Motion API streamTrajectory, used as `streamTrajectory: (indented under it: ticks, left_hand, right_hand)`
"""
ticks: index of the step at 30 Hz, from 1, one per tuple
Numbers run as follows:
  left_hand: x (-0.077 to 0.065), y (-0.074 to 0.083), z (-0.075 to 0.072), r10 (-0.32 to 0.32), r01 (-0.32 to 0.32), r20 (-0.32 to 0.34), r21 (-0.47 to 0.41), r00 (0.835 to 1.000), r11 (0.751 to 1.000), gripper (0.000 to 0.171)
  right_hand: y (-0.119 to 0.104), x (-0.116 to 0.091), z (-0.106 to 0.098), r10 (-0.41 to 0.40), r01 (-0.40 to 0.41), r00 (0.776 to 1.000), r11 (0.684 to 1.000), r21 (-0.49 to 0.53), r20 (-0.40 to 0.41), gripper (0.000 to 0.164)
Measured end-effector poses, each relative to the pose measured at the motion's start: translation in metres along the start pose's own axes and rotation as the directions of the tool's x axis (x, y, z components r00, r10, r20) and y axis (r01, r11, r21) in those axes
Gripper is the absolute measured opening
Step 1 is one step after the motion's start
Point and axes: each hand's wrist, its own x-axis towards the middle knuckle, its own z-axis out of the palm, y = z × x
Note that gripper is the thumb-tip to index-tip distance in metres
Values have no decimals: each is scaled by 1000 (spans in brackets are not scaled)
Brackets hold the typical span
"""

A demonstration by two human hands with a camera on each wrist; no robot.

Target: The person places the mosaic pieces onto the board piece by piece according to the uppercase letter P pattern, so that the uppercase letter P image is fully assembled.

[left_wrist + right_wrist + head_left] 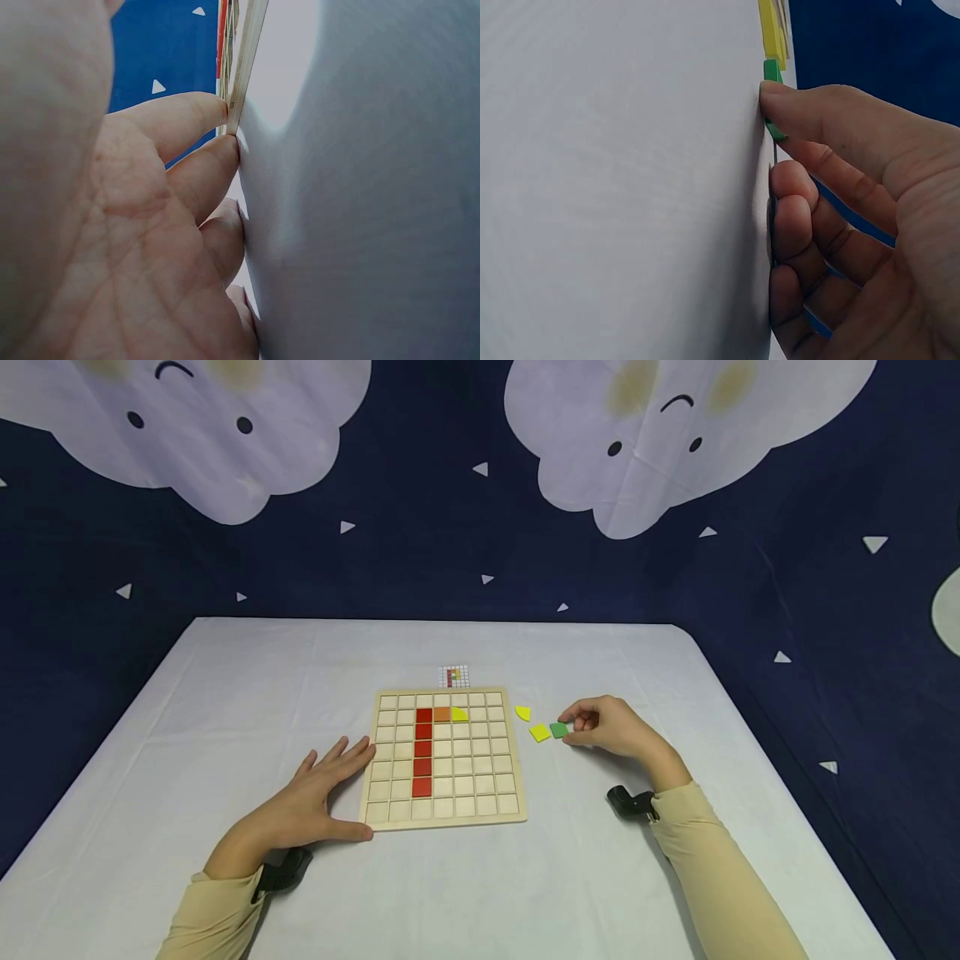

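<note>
A wooden grid board (445, 822) lies flat on the table. My left hand (303, 806) has its fingers spread, with fingertips and thumb touching the board's left side; the left wrist view has two fingers against the board's edge (248, 67). To the right of the board, my right hand (615, 731) pinches a green tile (558, 730) between thumb and forefinger, low at the table surface. Its other fingers are curled in the right wrist view. Beside the green tile lie a yellow square tile (540, 733) and a yellow quarter-round tile (522, 713).
On the board stand a column of several red tiles (423, 749), an orange tile (442, 714) and a yellow rounded tile (459, 716). A small printed pattern card (453, 677) lies behind the board. White cloth (285, 668) covers the table; a dark blue backdrop (420, 560) hangs behind.
</note>
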Motion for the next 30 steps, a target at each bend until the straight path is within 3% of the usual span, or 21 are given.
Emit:
streamTrajectory:
  ticks: [11,19,30]
  left_hand:
    - [-1,0,-1,4,-4,-3,0,1000,1000,119]
    - [0,-1,0,1,-1,2,1,1000,1000,119]
    - [1,0,0,-4,4,1,5,1000,1000,120]
  right_hand:
    - [-10,0,3,-80,79,997,991,-104,0,20]
    - [-17,2,2,-101,100,995,993,-68,-11,21]
    - [-51,15,7,-168,169,986,984,-49,7,21]
